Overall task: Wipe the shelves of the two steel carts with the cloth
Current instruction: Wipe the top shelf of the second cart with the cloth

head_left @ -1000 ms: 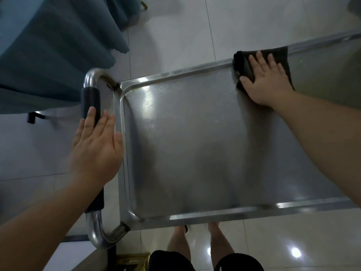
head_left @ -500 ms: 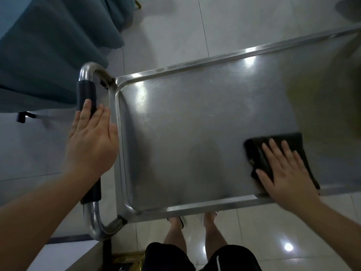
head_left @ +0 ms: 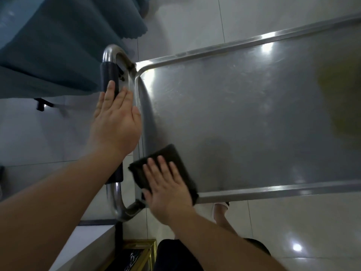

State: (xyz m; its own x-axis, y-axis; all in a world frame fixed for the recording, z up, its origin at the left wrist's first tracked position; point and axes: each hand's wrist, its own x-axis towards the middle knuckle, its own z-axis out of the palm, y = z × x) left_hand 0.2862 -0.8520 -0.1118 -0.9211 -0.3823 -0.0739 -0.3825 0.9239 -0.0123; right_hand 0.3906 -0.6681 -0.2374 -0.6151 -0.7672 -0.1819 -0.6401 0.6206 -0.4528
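— Where is the cloth [head_left: 166, 169]?

— It is dark, folded, and lies flat in the near left corner of the steel cart's top shelf [head_left: 244, 122], against the raised rim there. The right hand [head_left: 168, 192] presses it down with straight, spread fingers, palm flat on top; the fingers do not curl round it.

— And the other of the two hands?

— The left hand [head_left: 117, 122] rests flat, fingers straight and together, on the cart's handle [head_left: 109, 79], a bent steel tube with a black grip sleeve, just beside the shelf's left rim. It does not clutch the tube. The two hands are near each other but apart.

— Any brand, label or writing?

— None that I can read on the shelf, the handle or the cloth. The steel shows only glare spots and fine scratches, with a yellowish reflection at the right.

— What else is around?

— A pale glossy tiled floor [head_left: 185, 22], a blue-green drape [head_left: 58, 45] at upper left, and a gold-framed object [head_left: 140, 253] at the bottom edge whose dark pattern is too blurred to make out.
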